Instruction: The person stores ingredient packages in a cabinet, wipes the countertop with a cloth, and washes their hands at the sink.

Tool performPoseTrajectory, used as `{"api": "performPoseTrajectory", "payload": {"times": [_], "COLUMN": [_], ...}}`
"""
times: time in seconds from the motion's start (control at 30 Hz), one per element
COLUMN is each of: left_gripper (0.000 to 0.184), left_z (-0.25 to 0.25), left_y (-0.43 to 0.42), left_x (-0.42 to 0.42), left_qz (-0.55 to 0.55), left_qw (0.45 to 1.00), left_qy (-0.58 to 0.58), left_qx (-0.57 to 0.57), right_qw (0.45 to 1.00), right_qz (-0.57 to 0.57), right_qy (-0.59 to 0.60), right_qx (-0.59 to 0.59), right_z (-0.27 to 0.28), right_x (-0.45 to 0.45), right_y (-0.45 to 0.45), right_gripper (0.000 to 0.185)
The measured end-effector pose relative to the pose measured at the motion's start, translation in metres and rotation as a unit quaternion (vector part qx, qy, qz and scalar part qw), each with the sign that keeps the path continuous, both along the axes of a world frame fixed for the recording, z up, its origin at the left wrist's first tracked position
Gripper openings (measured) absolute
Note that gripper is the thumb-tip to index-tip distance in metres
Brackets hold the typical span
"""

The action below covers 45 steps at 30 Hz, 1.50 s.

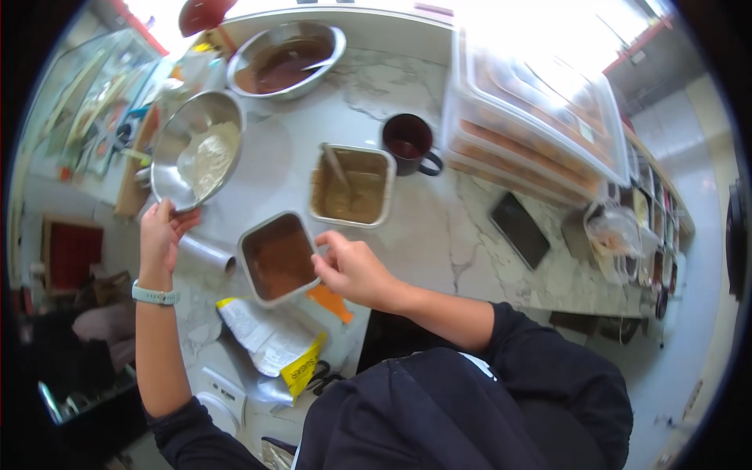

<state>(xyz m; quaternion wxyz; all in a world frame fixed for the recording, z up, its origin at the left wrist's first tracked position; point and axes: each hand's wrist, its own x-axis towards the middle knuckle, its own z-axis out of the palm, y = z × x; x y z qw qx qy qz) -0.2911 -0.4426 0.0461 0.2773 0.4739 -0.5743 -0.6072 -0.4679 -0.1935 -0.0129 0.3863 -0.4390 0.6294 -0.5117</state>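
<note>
1. My left hand (163,239) grasps the near rim of a round, silvery metal bowl (172,145) of white powder (211,163), on my left; likely light, stiff, smooth.
2. My right hand (356,272) pinches the side of a square, grey metal tin (248,266) of brown powder (278,262), nearer me; likely rigid; opposite walls suit gripping.

The left arm (162,352) goes almost straight up on the left side of the frame. Its wrist (159,274) is nearly straight, and the left hand (163,239) is up at the top of it. The left fingers (186,223) are bent in a grip and point up and to the right. The right arm (446,313) comes in from the lower right and reaches left. The right hand (356,270) is near the middle, with its thumb (327,272) and fingers (335,243) pinched together, thumb lower. Dark sleeves (556,360) cover both upper arms, and both forearms are bare.
</note>
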Motion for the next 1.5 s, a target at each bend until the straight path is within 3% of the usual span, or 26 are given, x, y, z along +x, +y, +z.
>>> {"api": "performPoseTrajectory", "payload": {"times": [0.07,0.13,0.33,0.37,0.47,0.57,0.7,0.77,0.83,0.9,0.97,1.1,1.23,1.43,1.5], "left_gripper": [0.019,0.02,0.021,0.021,0.022,0.023,0.024,0.025,0.027,0.028,0.036,0.043,0.052,0.049,0.047], "left_z": [0.02,0.033,0.039,0.034,0.018,0.004,-0.018,-0.026,-0.02,-0.015,-0.009,-0.007,-0.004,0.021,0.032], "left_y": [0.003,0.007,0.009,0.01,0.005,0.003,-0.012,-0.02,-0.02,-0.013,-0.008,-0.006,-0.008,0.004,0.013], "left_x": [0.005,0.012,0.013,0.008,-0.002,-0.023,-0.044,-0.05,-0.059,-0.065,-0.065,-0.055,-0.039,-0.002,0.006], "left_qz": [0.022,0.043,0.023,0.02,0.006,0.013,-0.004,-0.009,0.001,-0.01,-0.022,-0.016,0.051,0.091,0.087], "left_qw": [1.0,0.999,1.0,1.0,1.0,1.0,0.998,0.996,0.994,0.993,0.991,0.989,0.995,0.989,0.988], "left_qy": [-0.004,-0.012,0.001,0.001,0.004,0.015,0.067,0.091,0.104,0.101,0.095,0.097,0.059,0.111,0.126], "left_qx": [-0.018,-0.032,-0.018,-0.008,0.01,0.017,-0.001,0.004,0.034,0.062,0.092,0.11,0.061,0.023,0.016], "right_qw": [0.999,0.986,0.97,0.973,0.982,0.978,0.981,0.99,0.989,0.968,0.919,0.828,0.808,0.808,0.814], "right_qz": [0.022,-0.041,-0.086,-0.049,0.021,0.055,0.033,0.12,-0.041,-0.168,-0.254,-0.232,-0.136,-0.152,-0.176], "right_qy": [-0.04,-0.158,-0.224,-0.223,-0.177,-0.196,-0.192,-0.051,0.093,0.139,0.291,0.507,0.568,0.561,0.55], "right_qx": [0.016,0.043,-0.038,-0.023,-0.065,-0.036,-0.018,0.054,-0.107,-0.122,-0.077,0.053,0.083,0.1,0.059], "right_z": [-0.002,-0.004,-0.016,-0.016,-0.006,0.002,-0.004,0.01,0.001,-0.011,-0.015,-0.018,-0.032,-0.023,-0.02], "right_x": [0.009,0.019,0.03,0.027,0.022,0.019,0.01,-0.01,-0.033,-0.077,-0.126,-0.177,-0.184,-0.181,-0.179], "right_y": [-0.022,-0.043,-0.104,-0.105,-0.086,-0.051,0.002,0.037,0.067,0.098,0.124,0.161,0.184,0.212,0.216], "right_gripper": [0.023,0.028,0.045,0.049,0.042,0.031,0.021,0.015,0.011,0.008,0.015,0.038,0.051,0.053,0.052]}}
